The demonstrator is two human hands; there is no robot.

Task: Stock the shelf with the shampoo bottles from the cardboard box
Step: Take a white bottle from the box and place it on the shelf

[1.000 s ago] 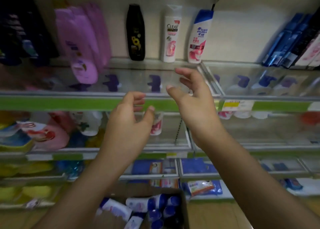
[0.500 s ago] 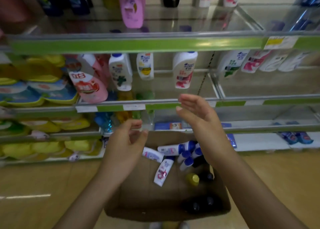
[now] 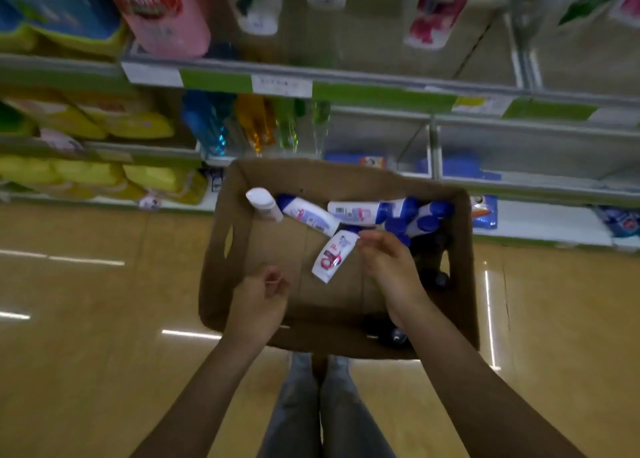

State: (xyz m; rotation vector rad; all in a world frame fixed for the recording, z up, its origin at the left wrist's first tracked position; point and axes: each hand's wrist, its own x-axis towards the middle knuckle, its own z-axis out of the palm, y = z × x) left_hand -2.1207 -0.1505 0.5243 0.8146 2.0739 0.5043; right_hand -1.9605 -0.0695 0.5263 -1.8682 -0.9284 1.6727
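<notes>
An open cardboard box (image 3: 225, 250) stands on the floor below me. Several white shampoo bottles with blue caps (image 3: 360, 212) lie along its far side, and dark bottles (image 3: 440, 277) sit at its right. One white bottle with a red label (image 3: 332, 255) lies near the middle. My right hand (image 3: 388, 267) hovers inside the box, fingertips right beside that bottle's top end, holding nothing. My left hand (image 3: 263, 298) is over the box's near left part, fingers loosely curled and empty.
Glass shelves with green price strips (image 3: 381, 94) run across the top, holding shampoo bottles (image 3: 433, 11) and a pink refill pack (image 3: 162, 11). Yellow packs (image 3: 138, 125) fill the left lower shelves. My legs (image 3: 322, 405) stand just behind the box on wooden flooring.
My view has tipped down from the upper shelves to the box. Both hands have dropped from shelf height into the box, the right one arriving beside the red-labelled bottle.
</notes>
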